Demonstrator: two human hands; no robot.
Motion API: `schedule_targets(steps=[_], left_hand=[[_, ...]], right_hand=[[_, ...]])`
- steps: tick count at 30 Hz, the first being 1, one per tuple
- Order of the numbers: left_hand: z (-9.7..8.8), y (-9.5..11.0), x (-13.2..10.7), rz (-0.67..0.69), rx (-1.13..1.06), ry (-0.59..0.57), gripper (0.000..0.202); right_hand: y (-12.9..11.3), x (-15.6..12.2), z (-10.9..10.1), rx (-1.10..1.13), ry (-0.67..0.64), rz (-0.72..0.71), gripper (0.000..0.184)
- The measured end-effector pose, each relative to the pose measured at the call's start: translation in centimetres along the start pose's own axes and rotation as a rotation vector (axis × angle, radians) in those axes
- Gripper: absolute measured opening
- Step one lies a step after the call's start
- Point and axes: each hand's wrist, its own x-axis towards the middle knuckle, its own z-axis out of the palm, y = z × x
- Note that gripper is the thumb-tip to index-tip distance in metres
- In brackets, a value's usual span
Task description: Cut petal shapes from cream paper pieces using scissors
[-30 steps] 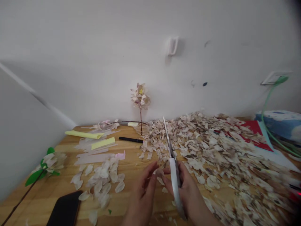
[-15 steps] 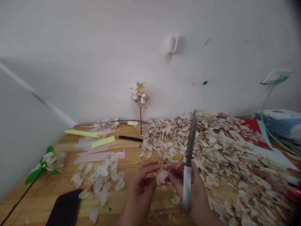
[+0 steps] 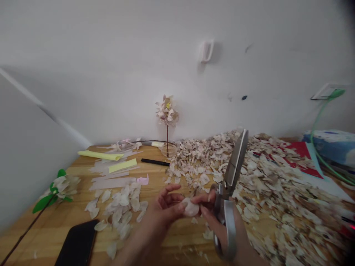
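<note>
Over the last second the large metal scissors with silvery handles have swung from an almost edge-on stance to lean rightward, showing the flat of the blades, and the left hand has turned to lie further across, its upper fingers loosely curled. That hand has its thumb and fingertip narrowed on the left edge of a pale, rounded, thin petal. The right hand pinches the petal's other edge with thumb and finger while the scissors' handles stay hooked over it, blades pointing up. So the petal sits between the two hands, just above the light wooden counter. From here I see a broad spread of dry, brownish-white petals to the right, and a smaller pile of clean, whitish petals to the left, near a black, flat phone. Behind, a pinkish-white flower on a thin brown stem stands by the wall.
</note>
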Motion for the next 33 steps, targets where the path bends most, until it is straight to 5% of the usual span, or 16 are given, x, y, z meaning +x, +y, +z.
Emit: schedule_targets(steps=[5, 10, 24, 33], left_hand=[[-0.8, 1.4, -0.1, 0.067, 0.251, -0.124, 0.049], [-1.1, 1.3, -0.1, 0.011, 0.197, -0.218, 0.049], [-0.9, 1.2, -0.1, -0.035, 0.106, -0.127, 0.059], [-0.8, 1.3, -0.3, -0.057, 0.125, -0.147, 0.065]], right_hand=[[-0.7, -0.2, 0.1, 0.08, -0.068, 0.183, 0.029], [-0.3, 0.2, 0.2, 0.172, -0.105, 0.292, 0.033], [-0.3, 0.5, 0.4, 0.31, -0.095, 0.532, 0.045], [-0.3, 0.5, 0.3, 0.321, -0.127, 0.531, 0.046]])
